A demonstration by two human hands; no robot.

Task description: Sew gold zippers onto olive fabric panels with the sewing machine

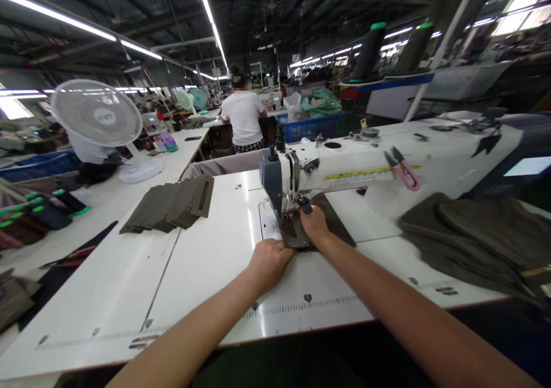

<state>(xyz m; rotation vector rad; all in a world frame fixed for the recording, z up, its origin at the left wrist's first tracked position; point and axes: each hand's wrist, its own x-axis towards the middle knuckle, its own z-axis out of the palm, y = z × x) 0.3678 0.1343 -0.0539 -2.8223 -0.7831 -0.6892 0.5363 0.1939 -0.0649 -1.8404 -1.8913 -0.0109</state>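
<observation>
The left hand (269, 263) and right hand (315, 227) are resting apart on the dark fabric (296, 240) between them, their grip not showing; pressing it flat while avoiding the sewing head (275, 177) seems wise.

We find the dark olive-grey cloth piece (334, 220) lying flat on the white desk (224, 233), its left part beneath the head of the sewing machine (272, 173). We note a long, narrow slot in that part. The remainder extends rightward, partly hidden; we cannot determine the number of layers.
</observation>
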